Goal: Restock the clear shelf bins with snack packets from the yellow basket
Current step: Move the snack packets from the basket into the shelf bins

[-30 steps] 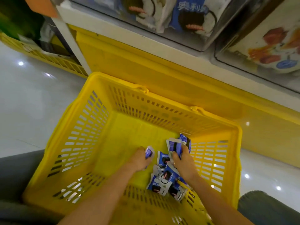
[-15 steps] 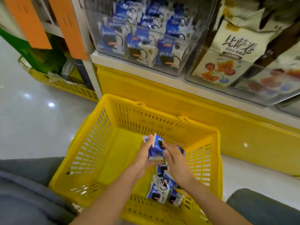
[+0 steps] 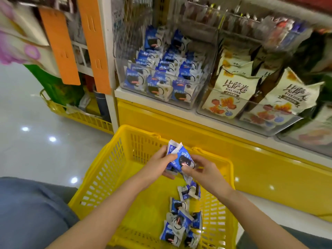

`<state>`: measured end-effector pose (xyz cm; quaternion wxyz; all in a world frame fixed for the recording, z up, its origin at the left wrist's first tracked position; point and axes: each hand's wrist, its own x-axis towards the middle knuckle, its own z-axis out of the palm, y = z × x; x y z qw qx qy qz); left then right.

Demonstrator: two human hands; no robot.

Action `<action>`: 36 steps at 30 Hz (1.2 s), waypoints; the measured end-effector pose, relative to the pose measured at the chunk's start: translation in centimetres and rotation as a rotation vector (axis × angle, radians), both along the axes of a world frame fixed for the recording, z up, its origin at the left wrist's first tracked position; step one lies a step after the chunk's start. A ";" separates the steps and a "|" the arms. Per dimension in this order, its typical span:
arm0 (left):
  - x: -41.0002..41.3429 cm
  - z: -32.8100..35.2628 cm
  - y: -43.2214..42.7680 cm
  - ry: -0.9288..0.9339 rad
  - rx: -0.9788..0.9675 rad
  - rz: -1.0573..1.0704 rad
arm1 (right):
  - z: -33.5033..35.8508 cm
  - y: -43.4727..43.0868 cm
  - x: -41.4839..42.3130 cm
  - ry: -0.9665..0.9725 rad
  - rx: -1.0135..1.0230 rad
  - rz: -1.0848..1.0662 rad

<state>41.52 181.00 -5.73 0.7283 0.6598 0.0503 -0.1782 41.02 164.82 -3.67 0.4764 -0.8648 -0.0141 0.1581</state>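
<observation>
A yellow basket [image 3: 107, 169] stands on the floor below the shelf. Several blue-and-white snack packets [image 3: 177, 221] lie in its right half. Above the basket, my left hand [image 3: 158, 165] and my right hand [image 3: 202, 170] together hold a small bunch of the same blue packets [image 3: 180, 158]. The left grips the bunch from its left side, the right from below and to the right. A clear shelf bin [image 3: 161, 72] straight ahead holds several matching blue packets.
A second clear bin [image 3: 251, 121] to the right holds cream snack bags. The yellow shelf base [image 3: 242, 159] runs behind the basket. Orange strips [image 3: 93, 42] hang on the shelf post at left. Another yellow basket [image 3: 77, 115] sits on the glossy floor beyond it.
Both hands rose out of the basket with the blue packets, from its floor to above its rim. The view tilted up, so the shelf bins show in full.
</observation>
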 end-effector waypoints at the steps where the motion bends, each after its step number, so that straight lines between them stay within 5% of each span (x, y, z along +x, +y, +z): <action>1: 0.3 1.0 0.3 -0.038 0.031 -0.013 | 0.9 0.1 0.1 -0.015 0.003 0.037; 8: 1.8 7.0 3.3 -0.196 0.109 -0.039 | 6.4 1.5 1.9 -0.008 0.130 0.008; 19: 6.3 11.6 9.8 -0.287 -0.092 0.309 | 15.9 6.6 13.6 -0.543 -0.120 -0.095; 36: 9.2 12.8 13.6 -0.207 -0.187 0.482 | 13.3 18.2 31.3 -0.498 -0.503 -0.043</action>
